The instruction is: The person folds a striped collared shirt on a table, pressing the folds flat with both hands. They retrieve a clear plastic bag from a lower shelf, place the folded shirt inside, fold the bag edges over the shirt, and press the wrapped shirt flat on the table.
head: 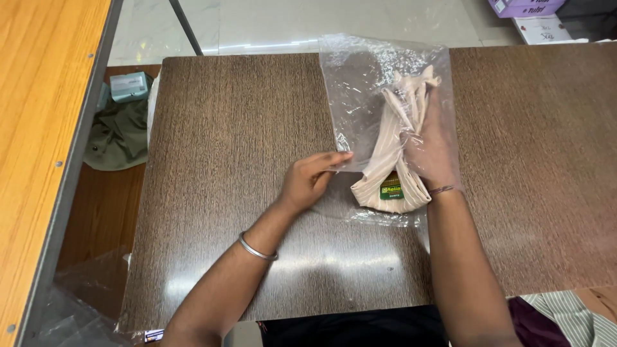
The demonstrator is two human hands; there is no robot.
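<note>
A clear plastic bag (366, 83) lies on the dark wood-grain table (225, 128). Partly inside it is a folded beige striped garment (392, 154) with a green label (391, 190) near the bag's mouth. My right hand (434, 151) is inside the bag, pressed against the garment. My left hand (312, 180) pinches the near left edge of the bag's opening. A metal bangle sits on my left wrist.
An orange wooden table (38, 128) stands at the left. On the floor between the tables lie a dark green cloth (119, 138) and a small teal box (128, 85). Purple and white boxes (533, 16) sit at the far right. Striped fabric (572, 318) shows at the bottom right.
</note>
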